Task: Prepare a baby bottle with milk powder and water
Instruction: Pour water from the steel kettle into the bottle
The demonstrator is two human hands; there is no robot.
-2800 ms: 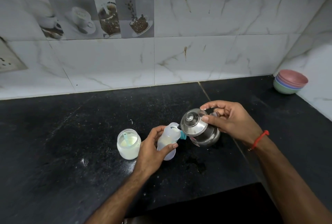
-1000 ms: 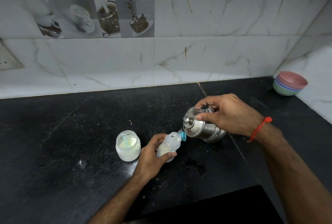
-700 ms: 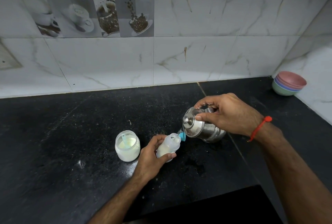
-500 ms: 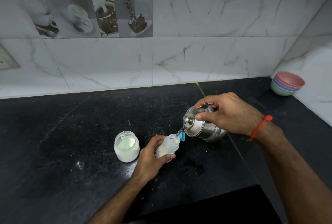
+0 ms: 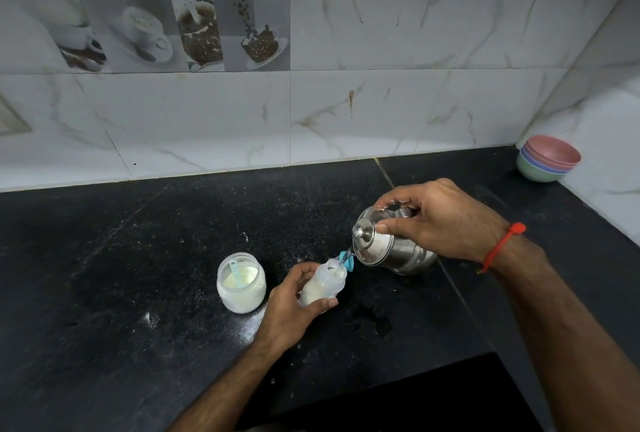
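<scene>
- The right fingers [image 5: 393, 225] were closed over the top of the steel pot [image 5: 391, 248], one fingertip pressing on its lid [image 5: 363, 234], probably so the lid would not slide off while the pot was tipped.
- The right hand [image 5: 446, 220] held the pot tilted toward the left, spout low, so that a thin stream fell into the bottle.
- The left hand [image 5: 294, 300] was wrapped around the lower part of the bottle [image 5: 323, 288], fingers closed on it, leaning its open mouth toward the spout to catch the water.
- The bottle, with white powder inside, was just below and left of the pot; something blue [image 5: 348, 258] sat at its mouth, unclear what.
- The powder jar [image 5: 241, 282] stood open just left of the bottle, a scoop [image 5: 236, 270] inside, within reach yet clear of the pour.
- Stacked bowls [image 5: 548, 159] sat well apart in the far corner of the counter [image 5: 104, 293].
</scene>
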